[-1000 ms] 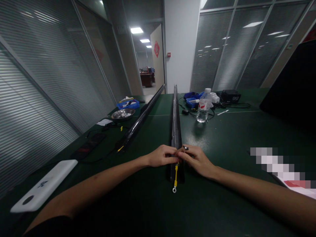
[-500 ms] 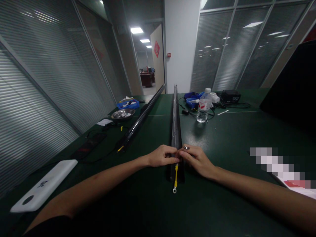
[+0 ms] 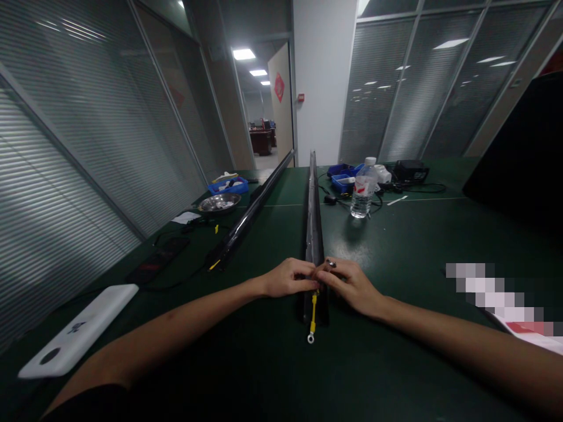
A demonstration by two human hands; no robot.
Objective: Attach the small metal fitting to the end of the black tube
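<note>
A long black channel-shaped strip [image 3: 313,234] runs away from me across the green table. At its near end my left hand [image 3: 290,278] and my right hand [image 3: 349,285] meet, fingertips bent and pressed together inside the channel. From under the fingertips a short yellow wire [image 3: 314,308] comes toward me, ending in a metal ring terminal [image 3: 311,338] past the strip's end. My left thumb and fingers pinch at the wire's upper end. Whatever the right fingertips grip is hidden; a ring is on one of that hand's fingers.
A second black strip [image 3: 250,217] lies to the left. Beyond it are a metal bowl [image 3: 220,203] and a blue tray [image 3: 229,186]. A water bottle [image 3: 362,190] stands right of the strip, near blue bins [image 3: 343,183]. A white device [image 3: 79,331] lies at near left.
The fingers of my right hand have shifted very slightly at the wire's upper end. Otherwise the hands, strip and wire look almost the same.
</note>
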